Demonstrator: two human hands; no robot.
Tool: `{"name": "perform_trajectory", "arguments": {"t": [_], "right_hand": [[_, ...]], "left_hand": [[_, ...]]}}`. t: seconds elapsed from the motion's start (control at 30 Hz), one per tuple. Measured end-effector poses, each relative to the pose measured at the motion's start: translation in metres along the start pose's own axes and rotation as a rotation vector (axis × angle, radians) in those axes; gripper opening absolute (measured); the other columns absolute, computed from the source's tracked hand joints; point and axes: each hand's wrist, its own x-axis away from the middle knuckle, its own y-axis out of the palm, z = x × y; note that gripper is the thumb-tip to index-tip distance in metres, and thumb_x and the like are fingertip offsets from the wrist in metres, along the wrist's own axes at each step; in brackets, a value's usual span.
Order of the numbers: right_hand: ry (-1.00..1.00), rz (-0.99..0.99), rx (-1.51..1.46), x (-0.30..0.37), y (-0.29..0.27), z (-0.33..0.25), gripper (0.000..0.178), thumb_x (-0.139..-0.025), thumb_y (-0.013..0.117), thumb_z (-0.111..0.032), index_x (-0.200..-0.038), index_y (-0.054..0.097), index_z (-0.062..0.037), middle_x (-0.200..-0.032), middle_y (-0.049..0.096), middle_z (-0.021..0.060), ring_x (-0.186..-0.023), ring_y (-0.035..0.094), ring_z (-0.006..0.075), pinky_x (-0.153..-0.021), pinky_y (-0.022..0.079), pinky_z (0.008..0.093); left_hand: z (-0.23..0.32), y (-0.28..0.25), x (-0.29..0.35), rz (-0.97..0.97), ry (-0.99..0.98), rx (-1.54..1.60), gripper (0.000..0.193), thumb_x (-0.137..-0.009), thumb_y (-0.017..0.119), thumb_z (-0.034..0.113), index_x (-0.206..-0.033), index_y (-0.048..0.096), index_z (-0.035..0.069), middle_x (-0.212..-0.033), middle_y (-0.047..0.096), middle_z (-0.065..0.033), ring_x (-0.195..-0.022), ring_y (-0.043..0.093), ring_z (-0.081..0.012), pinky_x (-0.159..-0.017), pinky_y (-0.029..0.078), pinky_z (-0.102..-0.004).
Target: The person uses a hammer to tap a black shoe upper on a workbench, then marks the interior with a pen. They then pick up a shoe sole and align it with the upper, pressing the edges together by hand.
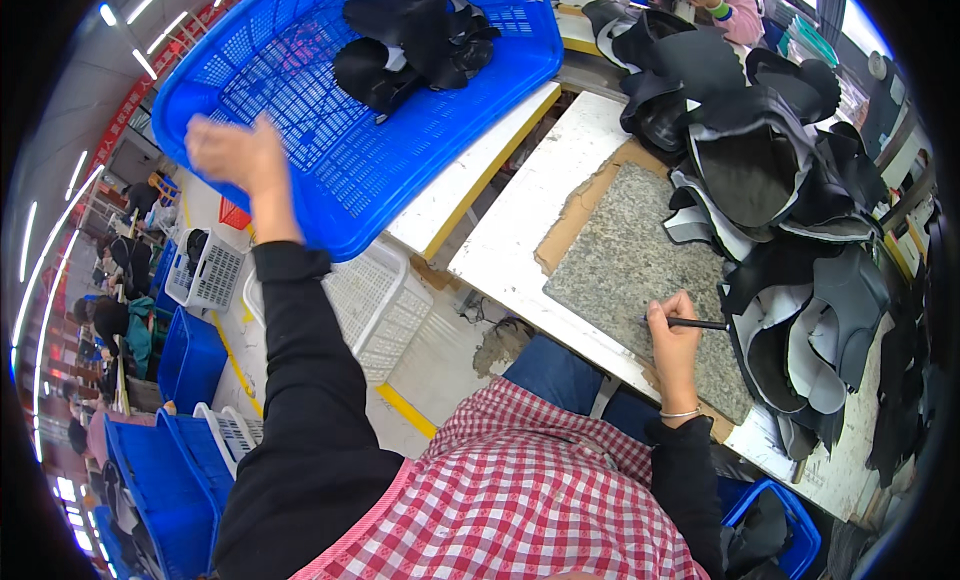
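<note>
My right hand (676, 345) is closed round a slim black pen-like tool (698, 323) above a speckled grey slab (640, 265). Its tip lies close to the stacked pieces. That slab rests over brown cardboard (580, 215) on the white table (510, 225). My left hand (238, 158), blurred by motion, reaches over the near-left rim of a big blue plastic basket (340, 215). Its thumb stands apart from the stretched fingers, and I see nothing in it. Several black shoe-upper-like pieces (415, 50) lie in the basket's far part, away from the hand.
Piled black pieces with pale linings (750, 170) crowd the table's right side. A white crate (360, 305) stands on the floor under the blue basket. Another blue bin (790, 525) sits low at the right. Across the table is another person's arm (735, 10) in a pink sleeve.
</note>
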Motion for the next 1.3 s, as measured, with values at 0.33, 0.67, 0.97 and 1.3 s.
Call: {"name": "perform_trajectory", "arguments": {"t": [0.33,0.67,0.97,1.3], "right_hand": [[-0.058,-0.014,0.001,-0.003,0.0,0.004,0.029,-0.098,0.068,-0.012,-0.078,0.048,-0.0071,-0.071,0.045,-0.0042,-0.068,0.037,0.0059,-0.062,0.034,0.0269],[-0.051,-0.021,0.168,-0.005,0.004,-0.002,0.028,-0.096,0.069,-0.011,-0.078,0.047,-0.0065,-0.071,0.044,-0.0038,-0.069,0.039,0.0066,-0.062,0.034,0.0271],[0.007,0.006,0.183,-0.002,0.006,0.0,0.027,-0.096,0.07,-0.01,-0.08,0.049,-0.0068,-0.071,0.045,-0.0036,-0.066,0.039,0.0069,-0.06,0.034,0.0262],[0.076,-0.029,0.154,-0.003,0.013,-0.015,0.028,-0.096,0.069,-0.008,-0.081,0.046,-0.0075,-0.069,0.044,-0.0052,-0.065,0.037,0.004,-0.058,0.032,0.0251]], "left_hand": [[-0.12,0.015,0.023,-0.538,-0.625,0.649,0.048,-0.069,0.074,0.007,-0.113,0.067,-0.009,-0.089,0.075,-0.0196,-0.077,0.072,-0.0287,-0.076,0.057,-0.0402],[-0.126,-0.116,0.009,-0.229,-0.16,0.193,0.062,-0.086,0.08,0.018,-0.138,0.054,-0.006,-0.136,0.06,-0.0233,-0.129,0.055,-0.0328,-0.109,0.043,-0.0443],[0.076,0.11,0.124,-1.125,-0.98,1.176,0.096,-0.079,0.091,0.039,-0.14,0.045,-0.018,-0.139,0.056,-0.03,-0.129,0.055,-0.036,-0.11,0.042,-0.0398],[0.203,0.2,0.138,-1.081,-1.053,1.391,0.051,-0.087,0.083,0.014,-0.134,0.067,0.001,-0.117,0.073,-0.0129,-0.102,0.07,-0.025,-0.087,0.053,-0.0359]]}}
